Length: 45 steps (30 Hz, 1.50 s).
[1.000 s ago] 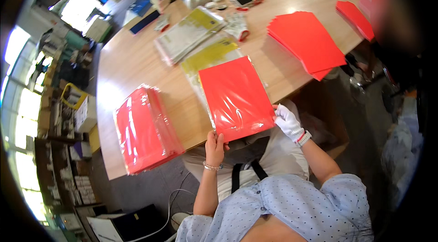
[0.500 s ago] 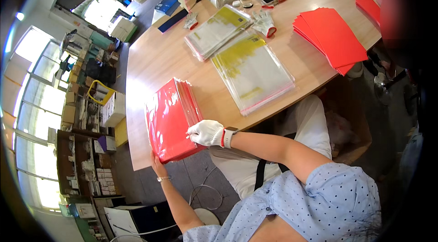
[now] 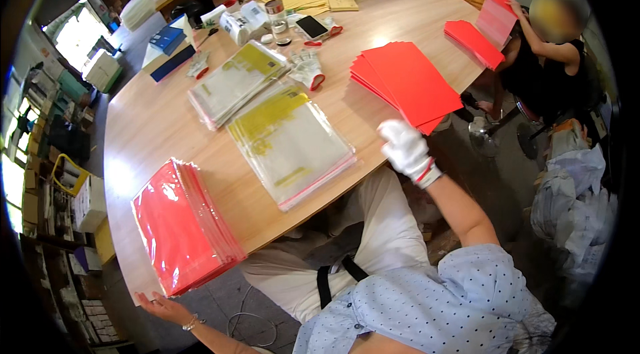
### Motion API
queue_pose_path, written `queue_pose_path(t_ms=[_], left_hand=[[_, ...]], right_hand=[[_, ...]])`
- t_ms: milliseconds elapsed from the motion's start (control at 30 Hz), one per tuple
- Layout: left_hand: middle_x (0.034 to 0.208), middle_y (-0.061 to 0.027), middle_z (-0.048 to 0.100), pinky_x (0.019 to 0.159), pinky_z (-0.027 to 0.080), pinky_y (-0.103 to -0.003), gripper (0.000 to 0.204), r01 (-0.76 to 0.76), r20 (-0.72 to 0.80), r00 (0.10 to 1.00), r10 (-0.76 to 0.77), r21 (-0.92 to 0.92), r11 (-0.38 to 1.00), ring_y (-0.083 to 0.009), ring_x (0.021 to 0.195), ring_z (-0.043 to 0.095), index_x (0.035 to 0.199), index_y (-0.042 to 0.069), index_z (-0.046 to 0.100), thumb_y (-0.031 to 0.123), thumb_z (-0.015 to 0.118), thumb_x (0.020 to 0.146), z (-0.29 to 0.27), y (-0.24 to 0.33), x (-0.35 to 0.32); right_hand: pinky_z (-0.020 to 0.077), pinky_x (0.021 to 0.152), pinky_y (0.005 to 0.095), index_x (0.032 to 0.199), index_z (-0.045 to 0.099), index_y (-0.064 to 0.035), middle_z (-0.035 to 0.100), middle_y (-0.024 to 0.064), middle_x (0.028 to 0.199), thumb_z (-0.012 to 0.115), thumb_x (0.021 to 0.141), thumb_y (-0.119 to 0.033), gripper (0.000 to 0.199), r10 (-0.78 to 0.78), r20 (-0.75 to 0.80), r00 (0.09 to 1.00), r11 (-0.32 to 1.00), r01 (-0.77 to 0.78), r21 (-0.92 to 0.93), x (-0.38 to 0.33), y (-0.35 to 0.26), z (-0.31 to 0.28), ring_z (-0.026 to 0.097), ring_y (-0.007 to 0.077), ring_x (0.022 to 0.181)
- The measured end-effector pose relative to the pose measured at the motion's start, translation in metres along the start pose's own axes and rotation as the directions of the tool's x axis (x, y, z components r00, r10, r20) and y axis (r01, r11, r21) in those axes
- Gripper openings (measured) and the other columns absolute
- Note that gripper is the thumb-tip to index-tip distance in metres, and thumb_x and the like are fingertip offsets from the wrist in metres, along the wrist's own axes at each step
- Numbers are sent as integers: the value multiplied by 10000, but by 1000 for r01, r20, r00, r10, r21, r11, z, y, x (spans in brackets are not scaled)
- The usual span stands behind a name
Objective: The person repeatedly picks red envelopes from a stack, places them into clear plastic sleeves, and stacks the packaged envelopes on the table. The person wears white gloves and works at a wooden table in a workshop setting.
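At the table's near left edge lies a stack of red sheets in clear plastic sleeves (image 3: 175, 227). My bare left hand (image 3: 162, 307), a bracelet at its wrist, is just below the stack's near end with fingers stretched out. My right hand (image 3: 405, 147) wears a white knitted glove with a red cuff. It hovers by the table's front edge, just below a fanned pile of red card sheets (image 3: 408, 81), its fingers smeared by motion. Between the two piles are clear plastic bags with yellow-green print (image 3: 290, 144), and a second pile of bags (image 3: 240, 77) overlaps them.
Loose work gloves (image 3: 308, 69), a phone (image 3: 312, 27), a glass jar (image 3: 276, 21) and white bottles (image 3: 237, 26) stand farther back. Blue boxes (image 3: 168, 39) sit at the back left. A co-worker (image 3: 557, 54) on the right handles red sheets beside another red pile (image 3: 475, 44).
My right hand has left the sleeved red stack and moved right toward the fanned red sheets. My left hand is slightly below the stack. The view has turned right, bringing the co-worker in.
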State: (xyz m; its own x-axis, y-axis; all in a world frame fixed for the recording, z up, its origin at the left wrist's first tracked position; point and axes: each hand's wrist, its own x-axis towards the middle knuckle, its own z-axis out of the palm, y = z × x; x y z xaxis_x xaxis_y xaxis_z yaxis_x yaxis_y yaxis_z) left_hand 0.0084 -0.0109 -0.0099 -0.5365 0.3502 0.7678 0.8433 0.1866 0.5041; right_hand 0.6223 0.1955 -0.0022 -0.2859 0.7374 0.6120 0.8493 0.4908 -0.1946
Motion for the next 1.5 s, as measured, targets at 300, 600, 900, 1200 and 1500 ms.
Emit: queue_pose_path(t_ms=[300,600,900,1200,1500], left_hand=[[688,-63,599,551,452,-268,190,-5,316,914,254,-618,786,-151,596,542,825,-18,623,107,491,881,46,210,-47],[1221,-170,501,854,459,-429,432,-371,809,418,413,-264,891,-340,1052,527,1256,67,460,155,529,839,209,268,-127],[974,-145,562,732,501,-381,234,-632,947,108,304,-170,756,-289,944,586,983,57,578,204,563,802,233,277,-114],[918,-111,607,706,455,-409,248,-697,858,338,386,-47,716,-279,803,618,917,100,628,306,543,807,264,261,-132],[946,-85,630,807,422,-447,303,-582,772,470,428,-94,808,-247,898,596,910,91,641,360,532,822,245,281,-143]], right_hand=[[483,694,367,885,587,-58,633,115,833,609,767,-183,173,283,266,921,943,-317,95,9,111,-42,603,291,790],[483,658,357,819,562,-76,600,86,814,652,725,-184,169,60,278,959,995,-36,-89,-46,29,-76,596,239,805],[370,493,231,888,515,-103,498,-5,700,551,888,-254,155,868,496,10,-484,-202,851,-82,26,-66,420,99,524],[469,651,279,1092,504,-44,571,19,901,461,871,-137,243,757,257,601,0,-394,919,-89,15,-87,569,127,757],[491,815,307,1201,474,24,591,102,1107,475,837,-59,374,387,747,540,-349,-664,661,-149,-45,-90,602,186,954]])
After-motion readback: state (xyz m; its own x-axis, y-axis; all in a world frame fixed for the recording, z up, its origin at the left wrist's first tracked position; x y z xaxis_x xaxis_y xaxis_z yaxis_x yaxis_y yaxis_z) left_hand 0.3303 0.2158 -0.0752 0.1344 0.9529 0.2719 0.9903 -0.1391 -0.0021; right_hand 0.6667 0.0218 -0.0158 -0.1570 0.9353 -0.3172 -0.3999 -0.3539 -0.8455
